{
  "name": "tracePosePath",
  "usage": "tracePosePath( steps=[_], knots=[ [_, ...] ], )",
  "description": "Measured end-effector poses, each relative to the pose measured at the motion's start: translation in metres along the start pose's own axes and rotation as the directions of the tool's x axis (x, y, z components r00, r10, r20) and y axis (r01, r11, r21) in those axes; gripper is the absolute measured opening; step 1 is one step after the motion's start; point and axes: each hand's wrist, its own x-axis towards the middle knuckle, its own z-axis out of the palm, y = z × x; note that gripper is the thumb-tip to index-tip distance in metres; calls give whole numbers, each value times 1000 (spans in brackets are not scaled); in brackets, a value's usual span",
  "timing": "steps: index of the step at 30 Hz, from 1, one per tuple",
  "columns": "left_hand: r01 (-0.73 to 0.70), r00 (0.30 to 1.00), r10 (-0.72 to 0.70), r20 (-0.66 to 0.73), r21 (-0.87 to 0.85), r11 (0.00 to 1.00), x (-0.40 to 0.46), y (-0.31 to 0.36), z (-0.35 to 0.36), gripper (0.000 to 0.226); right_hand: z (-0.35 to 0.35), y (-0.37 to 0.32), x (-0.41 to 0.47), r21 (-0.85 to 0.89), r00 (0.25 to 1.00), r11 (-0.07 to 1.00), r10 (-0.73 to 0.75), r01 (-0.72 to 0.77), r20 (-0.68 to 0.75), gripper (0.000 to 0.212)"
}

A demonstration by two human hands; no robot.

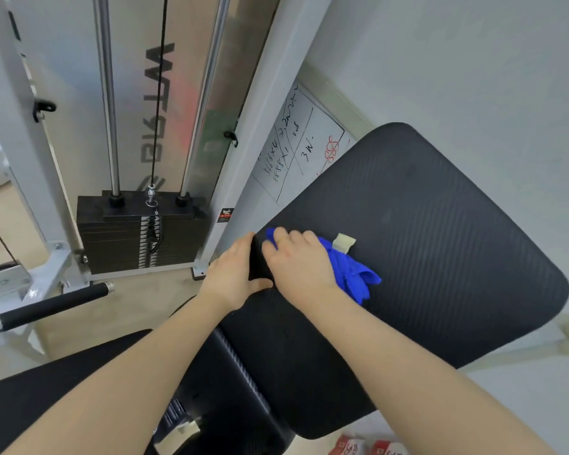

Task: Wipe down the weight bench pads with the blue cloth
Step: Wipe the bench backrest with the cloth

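Here, right hand [296, 261] flat on the blue cloth [349, 270], fingers spread – pressing it to the black pad [440, 241] near its left edge, left hand [234, 274] curled round that edge – beige tag [344, 243] just beside the cloth.

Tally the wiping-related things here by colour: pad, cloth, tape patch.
Black: 1, the bench pad
Blue: 1, the cloth under the right hand
Beige: 1, the tape patch on the pad
Total: 3
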Motion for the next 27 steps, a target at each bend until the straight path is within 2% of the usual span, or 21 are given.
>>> tracePosePath(
  steps=[1, 2, 5, 7, 10, 11, 13, 15, 16, 19, 21, 23, 24, 27],
  knots=[
    [2, 1000, -2, -9, 29, 1000, -3, 2, 2, 93, -5, 9, -6, -55, 998, 997, -62, 63, 19, 20],
    [4, 1000, -3, -24, 74, 997, -7, 4, 4, 92, -10, 25, -7, -100, 998, 994, -52, 49, -26, 17],
    [-7, 992, 36, -124, 228, 974, -16, 13, 10, 88, -20, 82, 1, -71, 942, 976, 179, -207, -285, 16],
    [-33, 982, 83, -170, 278, 960, -21, 19, 12, 82, -24, 95, 0, -15, 895, 938, 326, -347, -306, 20],
    [-82, 970, 157, -184, 362, 929, -24, 26, 16, 73, -14, 59, -11, 93, 860, 893, 450, -441, -241, 26],
    [-86, 968, 164, -188, 365, 927, -25, 27, 17, 71, -9, 39, -19, 126, 873, 898, 439, -421, -213, 25],
    [-85, 969, 156, -190, 337, 938, -27, 27, 19, 72, 3, 6, -42, 130, 942, 945, 314, -299, -121, 21],
    [-101, 981, 141, -136, 267, 958, -30, 25, 18, 77, 10, -4, -64, 134, 986, 977, 164, -164, 9, 18],
    [-113, 987, 139, -87, 247, 962, -32, 23, 17, 81, 9, 4, -70, 122, 988, 981, 152, -153, 15, 17],
    [-64, 998, 64, 10, 289, 955, -42, 25, 15, 92, -7, 54, -71, 74, 940, 957, 291, -282, -177, 20],
    [-49, 996, 71, -52, 346, 937, -53, 39, 17, 87, -19, 97, -75, 132, 871, 922, 388, -365, -302, 16],
    [-93, 987, 135, -89, 372, 924, -62, 56, 23, 82, -29, 120, -85, 199, 816, 875, 484, -442, -315, 12],
    [-124, 982, 168, -89, 373, 920, -65, 64, 27, 80, -30, 121, -91, 198, 809, 869, 494, -453, -319, 12],
    [-243, 961, 271, -48, 315, 917, -68, 83, 41, 82, -18, 88, -113, 98, 885, 923, 384, -371, -264, 18]
  ],
)
